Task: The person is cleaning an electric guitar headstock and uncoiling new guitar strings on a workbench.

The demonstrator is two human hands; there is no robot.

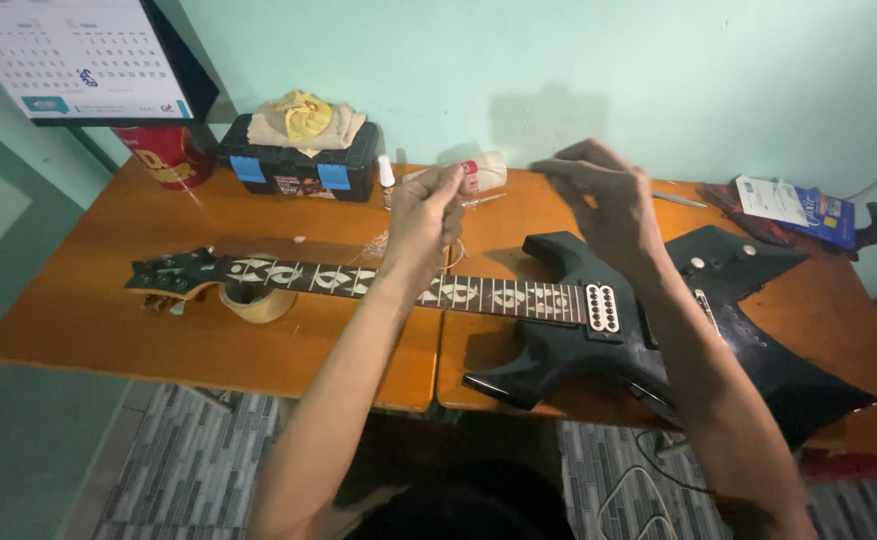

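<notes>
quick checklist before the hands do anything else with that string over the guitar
1. Guitar flat on the table: ok.
2. Neck propped on the tape roll: ok.
3. Left hand pinching a thin string: cannot tell, too fine to see.
4. Right hand gripping the other end: cannot tell, blurred.
5. Fretboard free of clutter: ok.
6. Bottle standing apart from the hands: ok.

My orange wooden table (89,300) carries the black guitar (579,330), a tape roll (257,298) (under its neck), and a black case (299,165).
</notes>
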